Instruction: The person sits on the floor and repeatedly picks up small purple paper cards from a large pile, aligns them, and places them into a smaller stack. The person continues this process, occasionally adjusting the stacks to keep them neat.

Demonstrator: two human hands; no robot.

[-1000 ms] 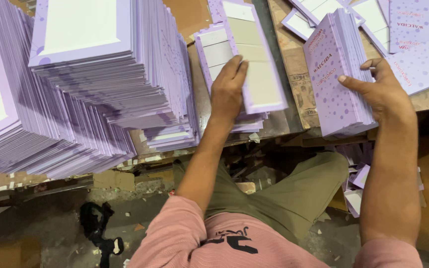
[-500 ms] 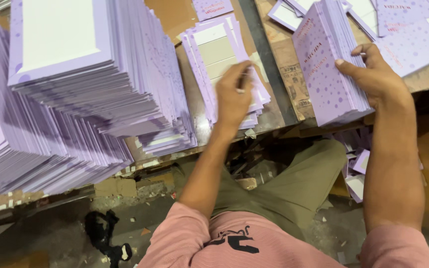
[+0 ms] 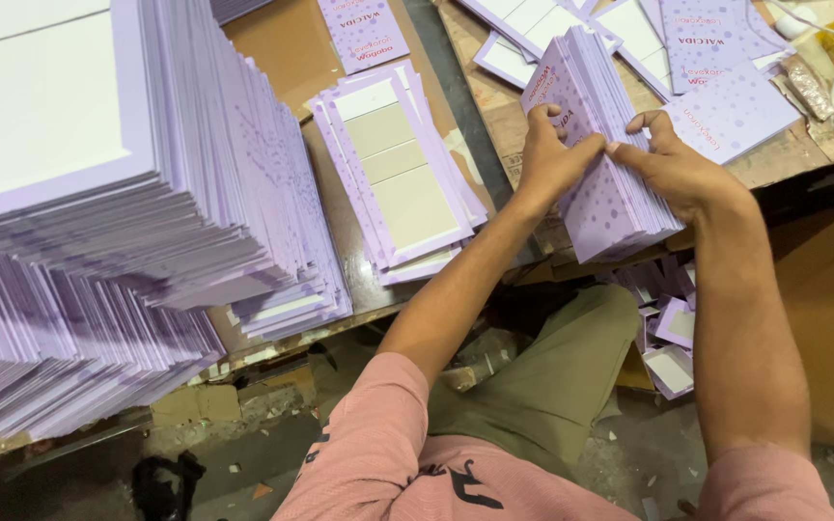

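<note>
Both hands grip one thick bundle of lilac dotted cards [image 3: 620, 207] standing on edge at the bench's front. My left hand [image 3: 550, 154] presses its near face, fingers curled over the top. My right hand [image 3: 673, 164] clamps the opposite side, thumb touching the left hand's fingertips. To the left lies a flat pile of lilac covers with pale board panels [image 3: 398, 169], untouched.
A very tall fanned stack of lilac covers [image 3: 118, 222] fills the left side. More printed lilac sheets [image 3: 716, 68] lie at the back right on the wooden bench [image 3: 504, 135]. Small lilac offcuts [image 3: 673, 333] sit below the bench by my knee. Brown cardboard stands at the right.
My left hand left the flat pile of covers and moved right onto the bundle that my right hand held. Both hands now hold it.
</note>
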